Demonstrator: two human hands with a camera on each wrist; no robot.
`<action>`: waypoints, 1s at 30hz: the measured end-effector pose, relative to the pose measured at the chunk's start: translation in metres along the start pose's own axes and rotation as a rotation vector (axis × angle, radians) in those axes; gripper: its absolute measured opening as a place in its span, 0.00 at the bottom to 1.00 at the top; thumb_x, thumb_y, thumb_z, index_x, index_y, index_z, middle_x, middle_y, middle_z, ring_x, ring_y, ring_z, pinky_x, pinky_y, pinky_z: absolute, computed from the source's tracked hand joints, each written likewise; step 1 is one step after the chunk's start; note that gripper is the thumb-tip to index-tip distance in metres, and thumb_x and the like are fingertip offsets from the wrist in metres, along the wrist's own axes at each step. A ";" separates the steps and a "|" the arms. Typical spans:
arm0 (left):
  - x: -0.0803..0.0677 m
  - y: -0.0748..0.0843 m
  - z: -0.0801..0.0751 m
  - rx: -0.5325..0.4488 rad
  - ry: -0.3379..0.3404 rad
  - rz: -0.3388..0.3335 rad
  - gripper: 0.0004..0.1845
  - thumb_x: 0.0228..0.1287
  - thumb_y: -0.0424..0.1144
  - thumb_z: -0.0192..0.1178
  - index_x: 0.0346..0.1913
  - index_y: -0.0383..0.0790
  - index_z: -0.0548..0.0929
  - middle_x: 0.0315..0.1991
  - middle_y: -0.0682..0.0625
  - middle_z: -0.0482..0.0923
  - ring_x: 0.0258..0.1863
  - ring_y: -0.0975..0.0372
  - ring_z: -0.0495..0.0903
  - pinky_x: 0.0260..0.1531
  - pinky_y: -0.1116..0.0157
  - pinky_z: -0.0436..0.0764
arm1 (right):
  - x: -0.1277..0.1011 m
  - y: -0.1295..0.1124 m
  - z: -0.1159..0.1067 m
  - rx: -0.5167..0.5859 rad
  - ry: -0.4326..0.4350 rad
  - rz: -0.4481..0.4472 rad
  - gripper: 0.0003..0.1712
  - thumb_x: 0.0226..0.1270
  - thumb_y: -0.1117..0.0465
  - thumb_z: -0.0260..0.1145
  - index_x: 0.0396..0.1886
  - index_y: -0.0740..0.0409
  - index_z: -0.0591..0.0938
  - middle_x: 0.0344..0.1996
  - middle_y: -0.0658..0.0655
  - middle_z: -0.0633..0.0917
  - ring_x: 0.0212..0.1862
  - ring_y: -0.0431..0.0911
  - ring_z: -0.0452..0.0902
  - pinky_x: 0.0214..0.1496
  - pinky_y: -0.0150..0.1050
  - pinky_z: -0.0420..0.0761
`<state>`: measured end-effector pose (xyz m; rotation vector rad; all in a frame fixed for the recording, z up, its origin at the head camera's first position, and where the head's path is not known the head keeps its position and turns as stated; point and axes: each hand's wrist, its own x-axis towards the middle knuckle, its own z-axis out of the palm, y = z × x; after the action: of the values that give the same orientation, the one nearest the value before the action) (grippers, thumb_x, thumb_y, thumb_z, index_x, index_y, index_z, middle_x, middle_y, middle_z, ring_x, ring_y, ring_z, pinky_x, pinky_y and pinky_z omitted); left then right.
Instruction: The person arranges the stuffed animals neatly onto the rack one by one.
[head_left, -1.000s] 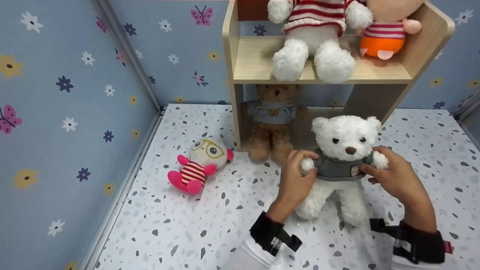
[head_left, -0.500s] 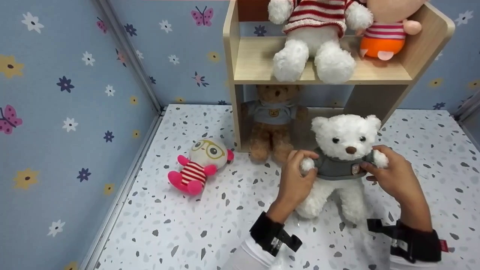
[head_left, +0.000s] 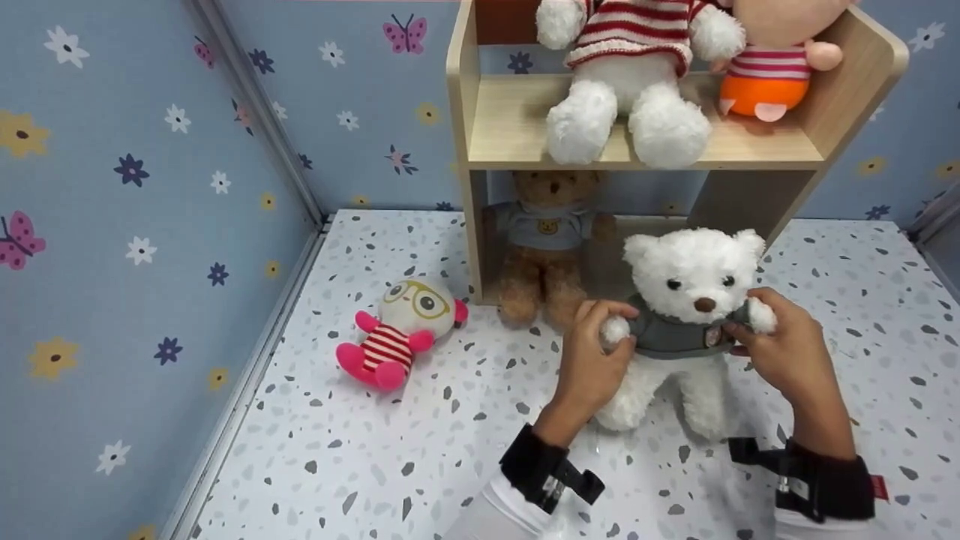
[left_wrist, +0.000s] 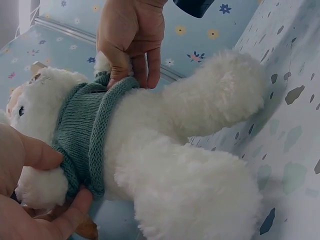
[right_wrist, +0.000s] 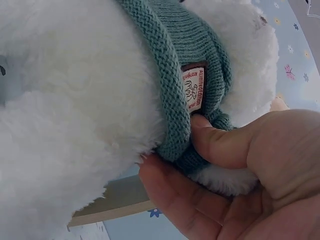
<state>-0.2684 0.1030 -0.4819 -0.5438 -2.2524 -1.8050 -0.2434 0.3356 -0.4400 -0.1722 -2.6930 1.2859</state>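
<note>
A white teddy bear in a grey-green knitted sweater is upright in front of the shelf, facing the head camera. My left hand grips its arm on the left side, thumb and fingers around the sleeve and paw. On the other side my right hand holds the opposite arm, its thumb beside the sewn label on the sweater. Both legs of the bear hang down toward the speckled tabletop; whether the feet touch it I cannot tell.
A wooden shelf stands behind. On its upper level sit a bear in a striped sweater and a toy with orange shorts. Below sits a brown bear. A pink-limbed panda toy lies on the tabletop at left.
My right hand and forearm have shifted slightly left and up while keeping hold of the bear's arm. The bear's legs have risen a little; my left hand stays nearly in place.
</note>
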 end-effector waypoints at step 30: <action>-0.002 -0.001 -0.002 -0.052 -0.036 -0.007 0.17 0.62 0.35 0.62 0.50 0.59 0.80 0.51 0.59 0.73 0.41 0.69 0.73 0.35 0.73 0.73 | 0.007 0.002 0.006 -0.019 0.144 0.061 0.18 0.64 0.69 0.63 0.54 0.59 0.76 0.47 0.63 0.79 0.34 0.25 0.75 0.32 0.25 0.80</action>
<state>-0.2673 0.1010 -0.4828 -0.5838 -2.2386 -1.8766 -0.2510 0.3338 -0.4444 -0.3380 -2.5975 1.2138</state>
